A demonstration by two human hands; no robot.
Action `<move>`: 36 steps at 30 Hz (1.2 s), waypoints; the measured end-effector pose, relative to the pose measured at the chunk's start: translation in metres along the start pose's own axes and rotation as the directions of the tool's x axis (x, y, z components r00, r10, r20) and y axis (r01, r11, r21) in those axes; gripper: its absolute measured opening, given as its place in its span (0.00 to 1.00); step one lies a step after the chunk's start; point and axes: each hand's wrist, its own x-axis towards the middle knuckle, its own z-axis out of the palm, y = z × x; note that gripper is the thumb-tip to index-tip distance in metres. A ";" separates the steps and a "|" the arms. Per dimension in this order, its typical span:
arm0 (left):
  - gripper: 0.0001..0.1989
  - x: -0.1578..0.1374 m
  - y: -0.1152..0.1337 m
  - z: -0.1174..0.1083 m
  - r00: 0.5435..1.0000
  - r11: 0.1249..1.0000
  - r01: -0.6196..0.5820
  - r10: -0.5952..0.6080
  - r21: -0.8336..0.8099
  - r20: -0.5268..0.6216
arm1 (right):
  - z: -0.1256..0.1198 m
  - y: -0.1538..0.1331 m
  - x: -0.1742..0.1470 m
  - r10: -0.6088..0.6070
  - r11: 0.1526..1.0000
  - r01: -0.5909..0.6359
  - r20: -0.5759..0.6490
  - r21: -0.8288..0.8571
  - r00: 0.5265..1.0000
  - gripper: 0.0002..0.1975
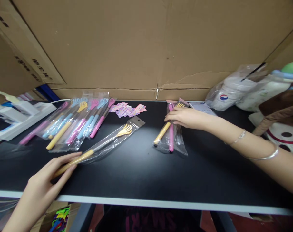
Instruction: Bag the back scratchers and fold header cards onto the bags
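My left hand [48,180] is closed around the handle of a yellow back scratcher [87,155] in a clear plastic bag, its claw end pointing away to the right. On the right, my right hand [187,117] has its fingers curled over a second bagged yellow back scratcher [162,132], near its claw end. Crossing this one is a bagged pink back scratcher [171,137]; the fingers partly hide both. Several bagged back scratchers [82,124] in pink, blue and yellow lie in a row at the left. Small printed cards [129,110] are scattered behind them.
A white power strip [27,117] sits at the left edge of the black table [127,180]. Behind my right hand are a phone [203,108], a bagged cup with a straw [229,91] and a bottle [264,90]. A cardboard wall [127,45] closes off the back.
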 end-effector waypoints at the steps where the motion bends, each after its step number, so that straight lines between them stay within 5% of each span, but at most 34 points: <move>1: 0.16 0.001 0.000 0.000 1.000 1.000 0.013 -0.013 -0.003 0.027 | 0.000 0.002 0.000 0.019 1.000 -0.019 0.004 0.015 1.000 0.10; 15: 0.19 0.001 -0.024 -0.007 0.945 0.991 0.131 -0.131 0.020 0.298 | 0.019 0.034 0.028 0.141 0.950 -0.144 0.031 0.277 0.989 0.05; 21: 0.17 -0.003 -0.026 -0.008 0.966 0.993 0.118 -0.108 -0.029 0.236 | 0.029 0.049 0.048 0.219 0.925 -0.173 -0.102 0.339 0.970 0.05; 31: 0.19 -0.001 -0.017 -0.005 0.983 0.992 0.120 -0.112 -0.048 0.143 | 0.044 0.062 0.088 0.455 0.887 -0.400 -0.298 0.228 0.839 0.10; 36: 0.18 0.001 -0.016 -0.004 0.994 0.998 0.038 -0.033 -0.047 0.103 | 0.050 0.054 0.101 0.451 0.892 -0.443 -0.261 0.094 0.853 0.11</move>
